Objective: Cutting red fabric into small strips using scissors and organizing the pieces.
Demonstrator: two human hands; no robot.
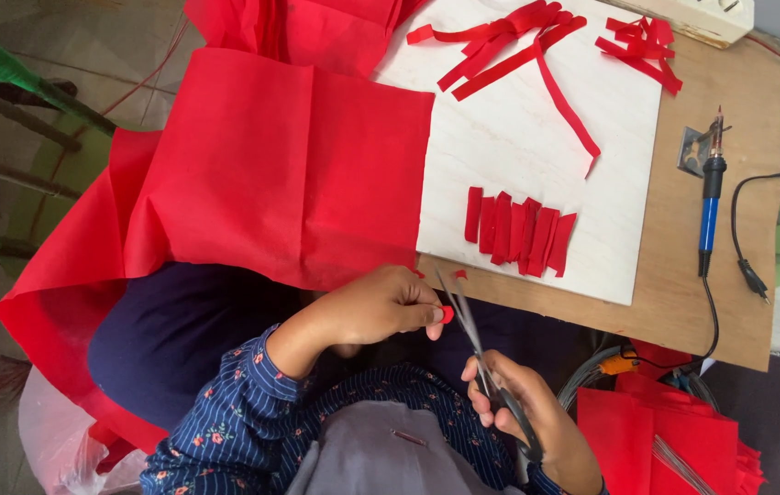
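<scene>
Cutting step in hand; left hand [381,307] pinches a small red piece [447,314] at its fingertips, just off the wooden board [536,137] edge; right hand [523,412] is closed round the scissors [477,353], blades slightly parted beside the piece; cut red strips [518,231] lie on the board; next move needs blades lined on the piece, clear of fingertips.

The small red piece [447,314] between the fingertips of the left hand [381,304] is mostly covered, so its shape I cannot tell. The handles of the scissors [491,376] are buried in the right hand [523,412], whose wrist leaves the picture at 6 o'clock. The big red sheet [271,174] continues past the edge at 12 o'clock. At 1 o'clock a pale box [697,16] is cut off. The red stack [674,431] at 5 o'clock is also cut.
</scene>
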